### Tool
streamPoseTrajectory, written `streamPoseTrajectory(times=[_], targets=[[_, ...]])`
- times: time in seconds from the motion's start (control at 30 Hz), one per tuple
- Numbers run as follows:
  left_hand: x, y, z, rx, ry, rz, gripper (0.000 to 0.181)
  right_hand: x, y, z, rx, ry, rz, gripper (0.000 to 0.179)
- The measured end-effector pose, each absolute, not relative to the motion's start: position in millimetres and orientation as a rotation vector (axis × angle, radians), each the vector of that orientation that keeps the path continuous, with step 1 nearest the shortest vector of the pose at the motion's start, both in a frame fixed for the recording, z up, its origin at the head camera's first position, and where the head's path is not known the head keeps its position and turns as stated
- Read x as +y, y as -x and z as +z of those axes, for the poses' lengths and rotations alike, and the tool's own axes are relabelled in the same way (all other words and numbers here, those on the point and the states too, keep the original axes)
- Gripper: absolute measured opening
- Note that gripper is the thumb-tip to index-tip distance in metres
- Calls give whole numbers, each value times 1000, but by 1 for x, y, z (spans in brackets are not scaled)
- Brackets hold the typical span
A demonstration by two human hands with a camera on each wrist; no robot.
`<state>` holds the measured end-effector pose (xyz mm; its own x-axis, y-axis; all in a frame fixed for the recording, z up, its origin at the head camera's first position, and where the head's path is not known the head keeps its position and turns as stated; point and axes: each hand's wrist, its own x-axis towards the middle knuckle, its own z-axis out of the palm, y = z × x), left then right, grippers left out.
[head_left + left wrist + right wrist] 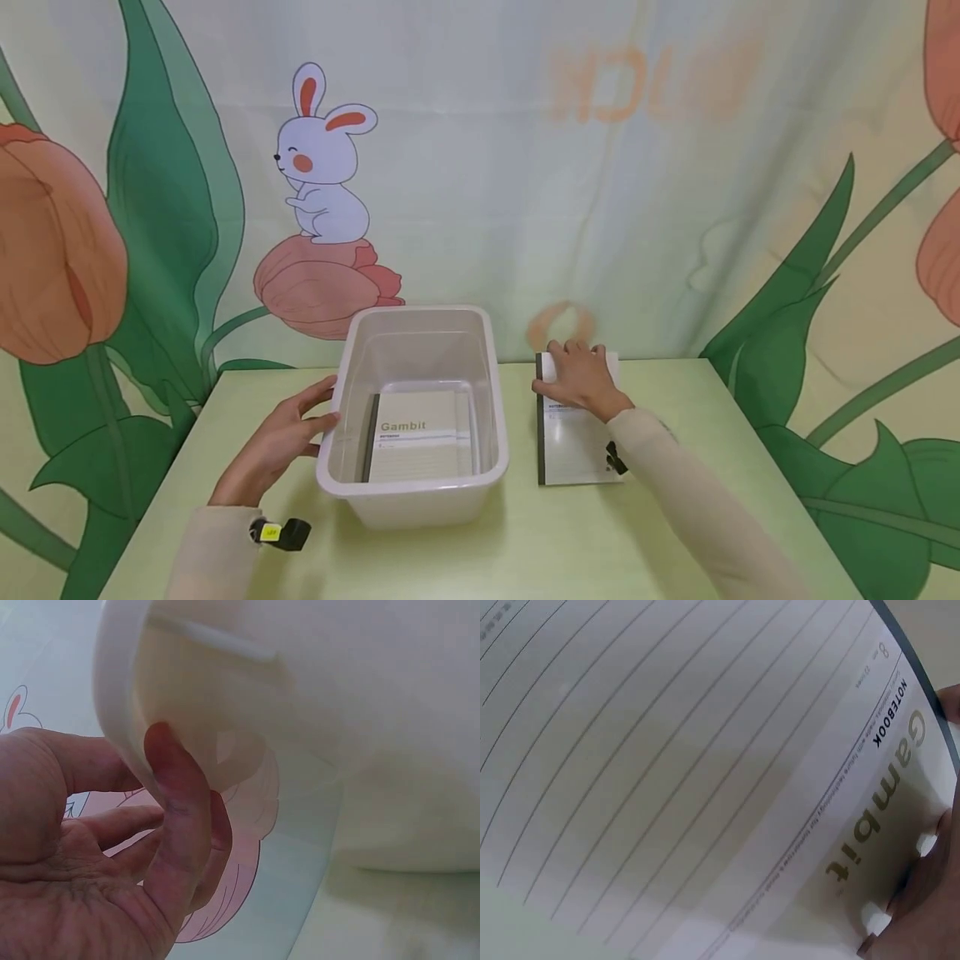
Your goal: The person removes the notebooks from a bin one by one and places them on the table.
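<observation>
A pale plastic bin (341, 492) stands on the table in the head view. My left hand (281, 442) holds its left rim; the left wrist view shows the fingers (180, 802) bent at the rim's underside. Inside the bin lies a notebook (416, 458) marked "Gambit", with another cover edge showing beside it. To the bin's right is a similar white notebook (573, 454) with a dark spine. My right hand (577, 375) grips its far end from above, thumb at the spine and fingers over the top edge. The right wrist view shows its lined cover (667, 750) close up.
The light green table (540, 550) ends at a hanging curtain (480, 167) printed with a rabbit and tulips. A black wrist camera (281, 533) is strapped to the left sleeve, and another (617, 458) to the right sleeve.
</observation>
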<state>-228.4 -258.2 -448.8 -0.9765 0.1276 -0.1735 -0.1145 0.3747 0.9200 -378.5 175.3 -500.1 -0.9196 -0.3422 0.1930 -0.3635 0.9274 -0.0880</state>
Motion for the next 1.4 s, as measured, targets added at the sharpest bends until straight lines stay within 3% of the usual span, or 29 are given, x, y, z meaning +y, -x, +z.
streamPoseTrajectory(times=[0.27,0.6,1.03,1.4], targets=[[-257,230,-450,2410,-20,1654,71,173,411,-544,-3032,-481,260,65],[-250,228,-452,2391,6,1658,73,168,426,-569,-3167,-522,227,68],[-252,230,-457,2383,8,1661,72,165,424,-574,-3223,-529,309,67],[-260,228,-448,2417,19,1639,72,170,417,-547,-3064,-686,303,59]])
